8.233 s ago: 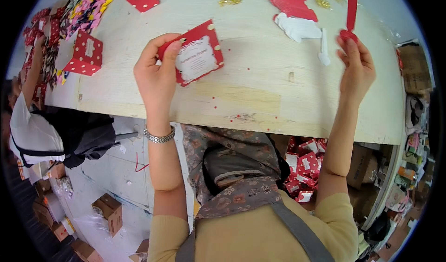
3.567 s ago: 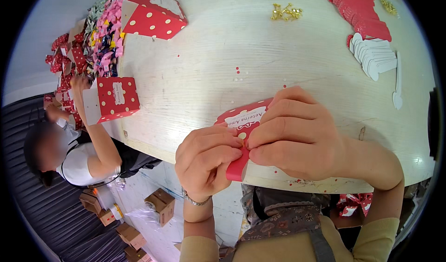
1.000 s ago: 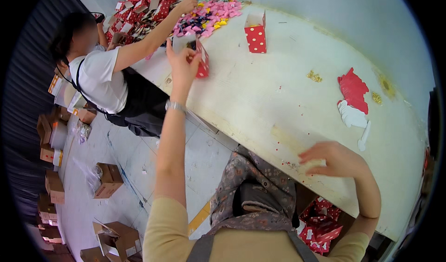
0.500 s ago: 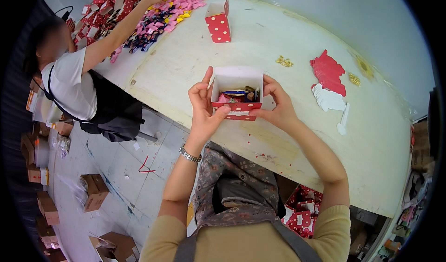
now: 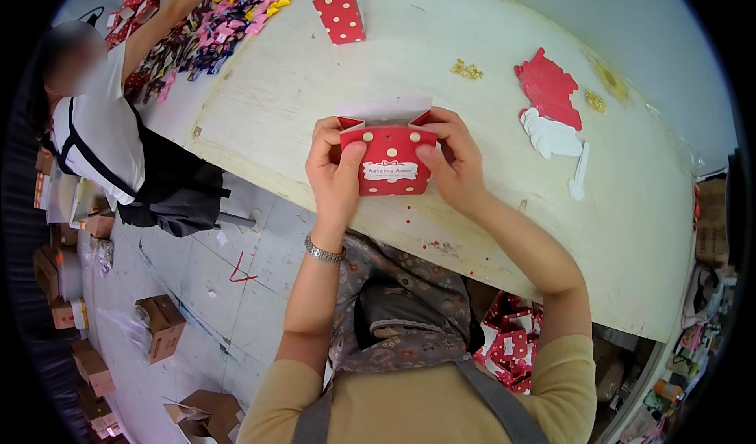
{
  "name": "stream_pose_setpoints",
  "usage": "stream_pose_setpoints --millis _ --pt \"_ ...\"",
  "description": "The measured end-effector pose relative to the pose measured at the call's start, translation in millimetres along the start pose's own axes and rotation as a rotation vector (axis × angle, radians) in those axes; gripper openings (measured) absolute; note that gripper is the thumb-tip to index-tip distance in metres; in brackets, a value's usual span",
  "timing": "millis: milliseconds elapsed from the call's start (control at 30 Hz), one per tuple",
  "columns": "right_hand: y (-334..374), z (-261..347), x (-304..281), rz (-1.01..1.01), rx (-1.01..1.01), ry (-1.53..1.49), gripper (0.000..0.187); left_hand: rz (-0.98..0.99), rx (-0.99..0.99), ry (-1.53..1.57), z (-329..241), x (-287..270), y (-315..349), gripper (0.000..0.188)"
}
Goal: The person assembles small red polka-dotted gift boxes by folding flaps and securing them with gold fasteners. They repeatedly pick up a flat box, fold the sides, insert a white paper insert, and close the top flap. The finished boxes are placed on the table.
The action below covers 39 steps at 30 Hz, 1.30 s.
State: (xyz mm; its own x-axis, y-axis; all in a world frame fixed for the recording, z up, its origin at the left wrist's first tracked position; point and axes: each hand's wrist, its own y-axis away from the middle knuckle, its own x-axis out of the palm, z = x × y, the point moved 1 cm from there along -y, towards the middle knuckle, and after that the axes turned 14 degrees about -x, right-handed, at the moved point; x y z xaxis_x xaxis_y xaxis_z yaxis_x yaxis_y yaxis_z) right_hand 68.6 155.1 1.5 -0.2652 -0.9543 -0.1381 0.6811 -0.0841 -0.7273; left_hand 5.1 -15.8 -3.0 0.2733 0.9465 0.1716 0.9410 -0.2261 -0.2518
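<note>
Pinching red box (image 5: 390,160) between left fingers (image 5: 352,160) and right fingers (image 5: 435,162) near table edge (image 5: 268,178); open room toward white cutouts (image 5: 550,135).

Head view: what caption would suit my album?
Left hand and right hand hold a dotted red box by its upper sides at a pale table.

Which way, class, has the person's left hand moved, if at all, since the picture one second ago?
Yes: judged against the left gold pile, the left hand has come rightward, nearer that pile, and down the picture.
</note>
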Motion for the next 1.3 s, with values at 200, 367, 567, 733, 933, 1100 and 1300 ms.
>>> stream_pose_setpoints --millis 200,367,567,733,933,1100,1300 --pt "-12.3 8.1 5.1 -0.157 0.145 0.007 0.012 -0.120 -0.293 0.060 -10.4 20.7 -3.3 0.015" --pt "-12.1 -2.1 3.8 -0.263 0.303 -0.144 0.027 -0.063 -0.321 0.155 -19.4 29.7 -13.1 0.011" --pt "-19.7 9.0 -4.2 -0.119 0.505 -0.365 0.041 0.025 -0.280 0.000 -19.4 26.8 -8.1 0.032" --pt "-13.5 11.5 -2.7 -0.102 0.479 -0.277 0.044 -0.047 -0.304 -0.262 -25.2 24.5 0.9 0.034" --pt "1.4 11.0 10.5 -0.148 0.068 -0.206 0.051 -0.061 -0.195 -0.280 -17.6 14.8 3.1 0.043" --pt "-0.1 3.7 4.5 -0.075 0.195 0.003 0.027 0.021 -0.193 -0.117 -12.3 17.8 -7.0 0.046" --pt "-15.9 -2.0 -4.1 -0.079 0.140 0.020 0.022 0.017 -0.316 0.138 -11.6 30.4 -7.5 0.044"
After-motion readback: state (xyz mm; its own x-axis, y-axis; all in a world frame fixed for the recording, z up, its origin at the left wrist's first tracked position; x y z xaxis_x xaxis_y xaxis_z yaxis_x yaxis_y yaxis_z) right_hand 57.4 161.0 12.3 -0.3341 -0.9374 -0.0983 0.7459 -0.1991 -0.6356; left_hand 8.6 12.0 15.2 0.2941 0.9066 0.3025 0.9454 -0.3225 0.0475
